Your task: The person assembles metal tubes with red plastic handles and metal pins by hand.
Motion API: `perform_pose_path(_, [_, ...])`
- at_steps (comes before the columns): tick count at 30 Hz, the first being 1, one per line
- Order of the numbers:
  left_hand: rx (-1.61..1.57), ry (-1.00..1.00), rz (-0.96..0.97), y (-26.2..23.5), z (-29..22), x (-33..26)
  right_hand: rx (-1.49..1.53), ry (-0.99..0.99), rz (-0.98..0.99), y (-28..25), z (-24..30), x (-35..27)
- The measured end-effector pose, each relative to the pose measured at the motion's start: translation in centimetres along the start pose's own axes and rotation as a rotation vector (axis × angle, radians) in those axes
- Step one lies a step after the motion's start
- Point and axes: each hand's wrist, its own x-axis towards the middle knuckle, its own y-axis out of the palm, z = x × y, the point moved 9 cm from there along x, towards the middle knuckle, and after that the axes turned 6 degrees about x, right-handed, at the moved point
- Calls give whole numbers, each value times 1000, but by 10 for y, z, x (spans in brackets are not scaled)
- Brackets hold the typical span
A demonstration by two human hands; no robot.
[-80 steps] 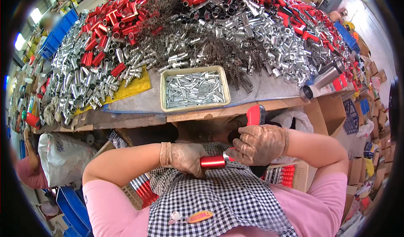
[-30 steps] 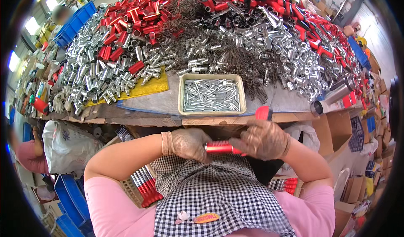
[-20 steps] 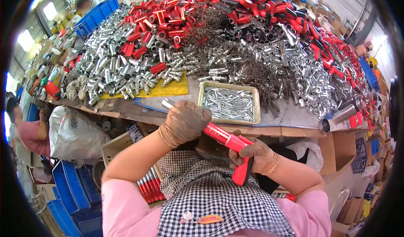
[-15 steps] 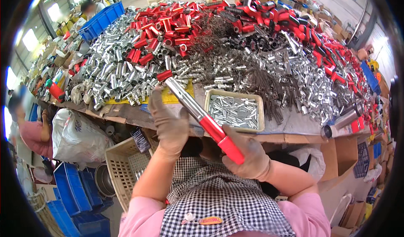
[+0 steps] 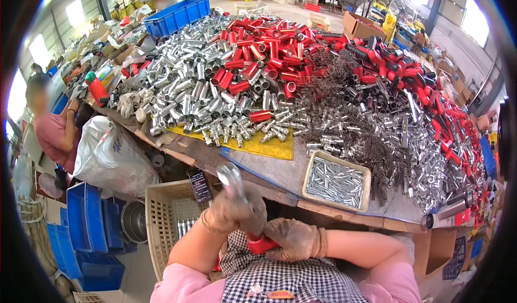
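Red-handled tool (image 5: 243, 206) in both hands

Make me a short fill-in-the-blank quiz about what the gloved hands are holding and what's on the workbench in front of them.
1. The left hand and right hand together hold a metal tube with a ____ handle end.
2. The small tray of silver pins sits near the bench's ____ edge.
3. Under the loose metal fittings lies a ____ sheet.
4. Left of the person's knees stands a beige plastic ____.

Missing words: red; front; yellow; basket
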Motion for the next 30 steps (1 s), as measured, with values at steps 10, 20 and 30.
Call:
perform_pose_path(10, [313, -641, 506, 16, 99, -24, -551, 182, -39, -83, -139, 160])
perform_pose_path(20, [733, -90, -24, 0, 44, -15, 1006, 280, -491, -113, -114, 66])
perform_pose_path(30, [820, -45, 321, 72, 58, 20, 436, -164, -318, -100, -10, -57])
